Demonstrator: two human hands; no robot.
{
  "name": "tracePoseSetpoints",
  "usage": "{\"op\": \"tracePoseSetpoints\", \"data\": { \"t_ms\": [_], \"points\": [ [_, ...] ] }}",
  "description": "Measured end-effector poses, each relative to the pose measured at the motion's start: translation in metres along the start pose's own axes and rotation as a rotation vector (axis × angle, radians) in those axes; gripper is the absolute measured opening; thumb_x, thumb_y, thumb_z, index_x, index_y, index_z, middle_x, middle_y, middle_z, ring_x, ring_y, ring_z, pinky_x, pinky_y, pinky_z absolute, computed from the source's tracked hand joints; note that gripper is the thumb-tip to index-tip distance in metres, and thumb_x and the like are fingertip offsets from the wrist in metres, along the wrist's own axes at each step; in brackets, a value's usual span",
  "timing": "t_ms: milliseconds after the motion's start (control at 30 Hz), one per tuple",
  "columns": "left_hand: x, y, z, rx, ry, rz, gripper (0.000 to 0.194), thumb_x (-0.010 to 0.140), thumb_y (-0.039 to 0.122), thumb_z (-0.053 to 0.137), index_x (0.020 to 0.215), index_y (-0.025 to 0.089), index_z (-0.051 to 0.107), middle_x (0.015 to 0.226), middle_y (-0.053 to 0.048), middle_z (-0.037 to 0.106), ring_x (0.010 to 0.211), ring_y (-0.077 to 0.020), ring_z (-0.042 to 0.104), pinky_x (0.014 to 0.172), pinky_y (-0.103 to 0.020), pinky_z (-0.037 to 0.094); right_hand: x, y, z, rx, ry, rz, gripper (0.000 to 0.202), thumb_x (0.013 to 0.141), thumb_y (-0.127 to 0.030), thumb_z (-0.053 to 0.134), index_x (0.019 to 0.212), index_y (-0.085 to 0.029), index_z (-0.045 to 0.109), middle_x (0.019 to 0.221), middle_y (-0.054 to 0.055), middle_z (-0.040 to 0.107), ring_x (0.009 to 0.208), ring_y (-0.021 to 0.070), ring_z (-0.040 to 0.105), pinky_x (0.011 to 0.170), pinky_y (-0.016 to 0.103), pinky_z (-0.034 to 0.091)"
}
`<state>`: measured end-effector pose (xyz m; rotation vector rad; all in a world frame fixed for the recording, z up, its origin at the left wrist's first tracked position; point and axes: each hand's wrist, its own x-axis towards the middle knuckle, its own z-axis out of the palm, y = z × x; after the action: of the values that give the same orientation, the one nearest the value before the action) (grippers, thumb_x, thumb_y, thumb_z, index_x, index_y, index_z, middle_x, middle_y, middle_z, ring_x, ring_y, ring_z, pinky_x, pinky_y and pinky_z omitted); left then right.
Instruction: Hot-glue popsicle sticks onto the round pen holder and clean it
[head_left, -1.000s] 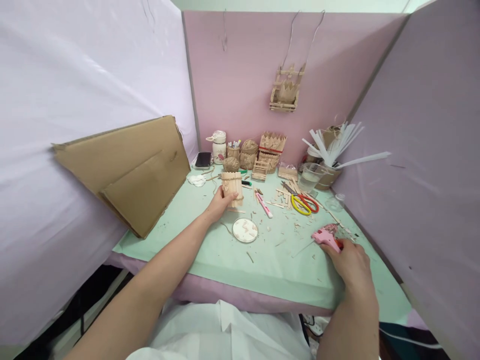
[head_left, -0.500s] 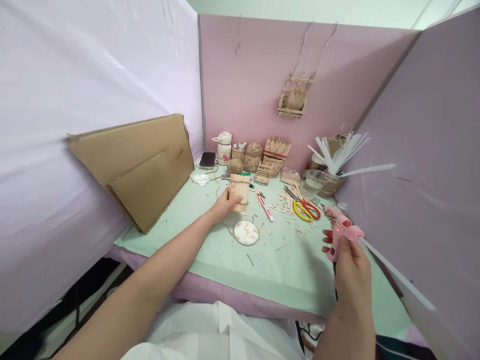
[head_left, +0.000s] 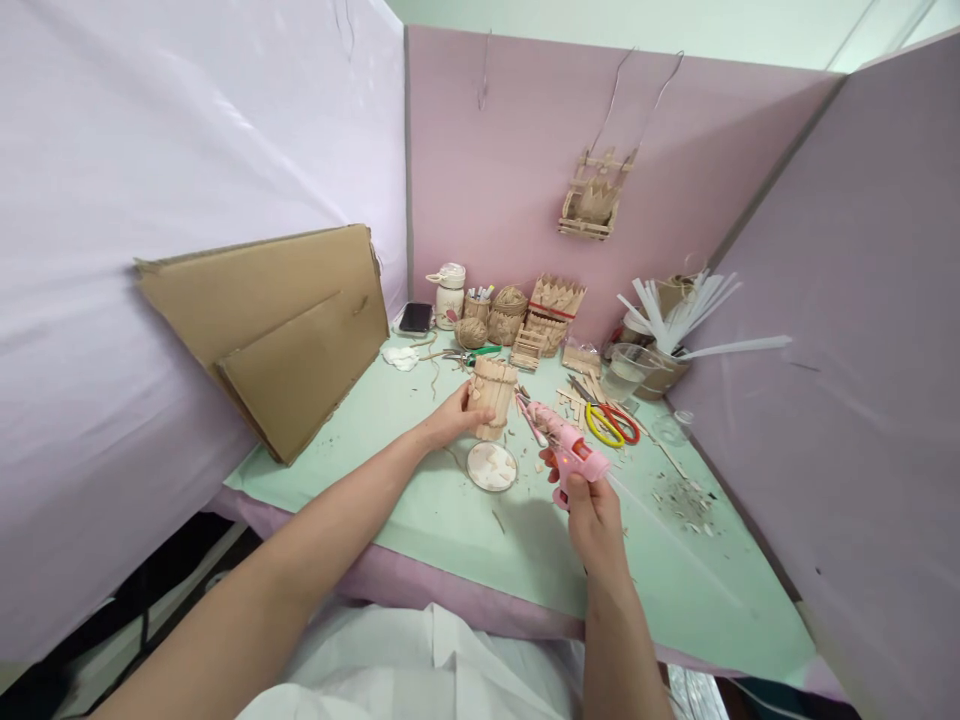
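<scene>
My left hand [head_left: 454,418] grips a small cup-like holder made of wooden craft sticks [head_left: 493,395], with a twine band round its upper part. Its thumb lies across the lower front of the sticks. In my right hand [head_left: 589,496] is a pink hot glue gun [head_left: 571,450], fingers wrapped round the handle and a small orange light glowing on its body. The nozzle points up and left, close to the holder's right side; whether it touches cannot be told. A clear glue stick trails from the gun's rear. Below the holder lies a round white dish [head_left: 492,467] with wood scraps.
Yellow and red-handled scissors [head_left: 611,424] lie on loose craft sticks. At the back stand a white bottle [head_left: 449,295], twine balls [head_left: 471,333] and stick models [head_left: 551,310]. White glue sticks [head_left: 675,315] fill a pot at right. Cardboard [head_left: 300,340] leans left.
My right hand has brought the glue gun from the far right leftward, close to the stick holder. My left hand has shifted the holder slightly right and down.
</scene>
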<state>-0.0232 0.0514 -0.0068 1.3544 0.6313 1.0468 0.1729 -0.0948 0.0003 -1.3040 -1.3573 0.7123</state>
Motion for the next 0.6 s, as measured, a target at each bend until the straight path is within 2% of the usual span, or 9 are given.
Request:
{"op": "tracePoseSetpoints", "data": {
  "t_ms": [100,300,600],
  "points": [
    [-0.002,0.003,0.003,0.021,-0.012,0.008,0.069,0.059,0.039,0.078,0.117,0.018,0.049,0.124,-0.014,0.057,0.111,-0.0303,0.056,0.091,-0.042,0.046,0.0,0.001,0.006,-0.038,-0.037,-0.011,0.047,0.089,-0.051,0.035,0.109,-0.016,0.06,0.096,0.009,0.064,0.069,0.0167,0.051,0.058,0.028,0.042],
    [-0.005,0.007,0.006,0.033,-0.043,0.002,0.068,0.059,0.035,0.078,0.118,0.017,0.049,0.121,-0.014,0.057,0.11,-0.0294,0.056,0.09,-0.042,0.047,0.001,0.005,0.01,-0.061,-0.014,-0.032,0.047,0.09,-0.051,0.035,0.109,-0.016,0.059,0.089,0.007,0.06,0.067,0.0156,0.048,0.06,0.027,0.04],
    [-0.004,0.005,0.006,0.039,-0.083,0.012,0.067,0.06,0.035,0.078,0.117,0.018,0.048,0.121,-0.013,0.058,0.109,-0.0294,0.057,0.089,-0.041,0.047,0.001,0.008,0.012,-0.103,-0.045,-0.021,0.05,0.09,-0.053,0.033,0.112,-0.016,0.056,0.106,0.011,0.06,0.077,0.0183,0.053,0.06,0.028,0.04]
  ]
}}
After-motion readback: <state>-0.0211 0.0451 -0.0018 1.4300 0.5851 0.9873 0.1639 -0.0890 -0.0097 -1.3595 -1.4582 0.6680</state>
